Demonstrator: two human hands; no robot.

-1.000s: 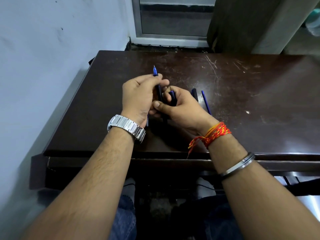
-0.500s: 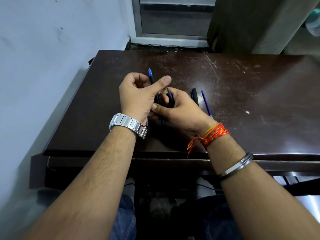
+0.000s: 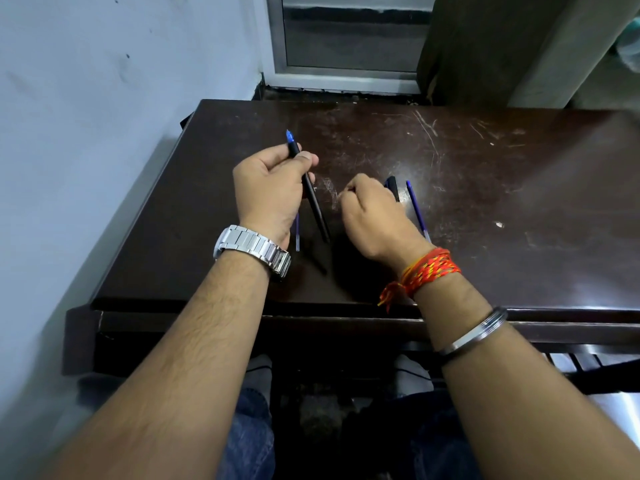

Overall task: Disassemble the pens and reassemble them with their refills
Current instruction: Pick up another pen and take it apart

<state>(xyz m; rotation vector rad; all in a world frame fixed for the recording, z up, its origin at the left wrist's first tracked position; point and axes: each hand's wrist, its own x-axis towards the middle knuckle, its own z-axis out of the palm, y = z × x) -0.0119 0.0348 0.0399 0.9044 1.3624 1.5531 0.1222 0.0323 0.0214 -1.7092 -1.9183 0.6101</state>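
Observation:
My left hand (image 3: 270,188) grips a black pen barrel (image 3: 313,202) with a blue end, held slanted above the dark table (image 3: 485,188). My right hand (image 3: 374,216) hovers to its right with fingers curled; the small dark pen part it was gripping is hidden inside the fist. Just beyond its knuckles a black pen piece (image 3: 393,185) lies on the table. A blue refill (image 3: 415,211) lies beside that piece. Another thin refill (image 3: 297,233) lies on the table under my left wrist.
A pale wall (image 3: 104,116) runs along the table's left side. A window frame (image 3: 346,74) and a curtain (image 3: 485,46) stand behind the table's far edge. My knees show below the table's front edge.
My hands have pulled apart. The left one has kept the black barrel and tilted it. The right one has moved to the right, toward the parts lying on the table.

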